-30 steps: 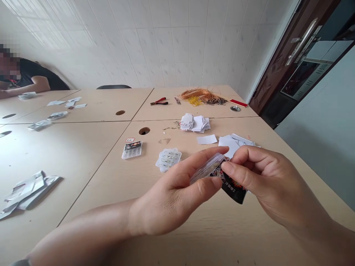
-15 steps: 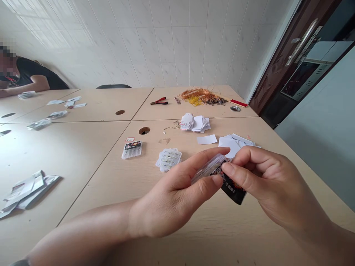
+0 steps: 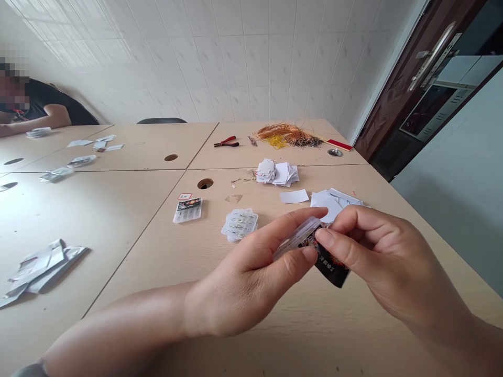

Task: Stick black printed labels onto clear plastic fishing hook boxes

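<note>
Between my thumb and fingers, my left hand [image 3: 251, 283] grips a small clear plastic box [image 3: 295, 236], tilted above the table. A black printed label [image 3: 333, 268] lies along the box's near side, its lower end hanging free. My right hand [image 3: 377, 251] pinches the label's upper part against the right end of the box. The right fingertips partly hide that end. Beyond my left hand sits a stack of clear boxes [image 3: 239, 224] with metal fishing hooks or similar pieces inside. Farther left lies a clear box with a black label [image 3: 188, 209].
White paper slips [image 3: 332, 201] and a stack of white cards [image 3: 275, 172] lie beyond my hands. Red-handled pliers [image 3: 226, 142] and a bundle of orange cords [image 3: 291, 134] are at the back. Grey-white packets [image 3: 39, 269] lie left. A person [image 3: 43, 104] sits far left.
Both hands keep their hold on the box and label, almost motionless. The whole view has shifted very slightly.
</note>
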`<state>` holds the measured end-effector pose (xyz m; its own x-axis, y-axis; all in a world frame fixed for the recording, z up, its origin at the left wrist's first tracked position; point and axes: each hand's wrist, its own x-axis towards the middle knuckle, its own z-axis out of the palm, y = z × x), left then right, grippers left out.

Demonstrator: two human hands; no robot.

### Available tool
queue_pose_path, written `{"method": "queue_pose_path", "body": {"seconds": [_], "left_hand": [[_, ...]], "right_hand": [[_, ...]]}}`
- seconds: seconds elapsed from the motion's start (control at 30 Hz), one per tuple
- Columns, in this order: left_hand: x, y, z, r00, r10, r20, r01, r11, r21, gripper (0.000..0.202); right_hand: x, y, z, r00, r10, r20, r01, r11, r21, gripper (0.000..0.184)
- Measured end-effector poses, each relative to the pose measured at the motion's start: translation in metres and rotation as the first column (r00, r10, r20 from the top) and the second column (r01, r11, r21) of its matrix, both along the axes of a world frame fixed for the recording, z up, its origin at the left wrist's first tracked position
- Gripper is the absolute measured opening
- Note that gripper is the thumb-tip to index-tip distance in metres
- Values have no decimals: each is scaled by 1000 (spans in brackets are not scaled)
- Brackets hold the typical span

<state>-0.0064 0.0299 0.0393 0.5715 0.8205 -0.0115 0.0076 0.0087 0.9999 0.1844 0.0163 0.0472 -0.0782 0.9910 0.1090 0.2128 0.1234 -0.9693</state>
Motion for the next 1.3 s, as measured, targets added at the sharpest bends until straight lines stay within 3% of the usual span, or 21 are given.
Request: {"method": "queue_pose_path", "body": {"seconds": [0.33,1.3], "left_hand": [[-1,0,-3,999,-34,10,34,999,-42,43],[3,0,0,995,-21,95,17,999,43,31]], "right_hand": [[1,1,-4,1000,-8,16,8,1000,29,33],[-1,-1,-2,1000,-6,-11,7,1000,27,32]]}}
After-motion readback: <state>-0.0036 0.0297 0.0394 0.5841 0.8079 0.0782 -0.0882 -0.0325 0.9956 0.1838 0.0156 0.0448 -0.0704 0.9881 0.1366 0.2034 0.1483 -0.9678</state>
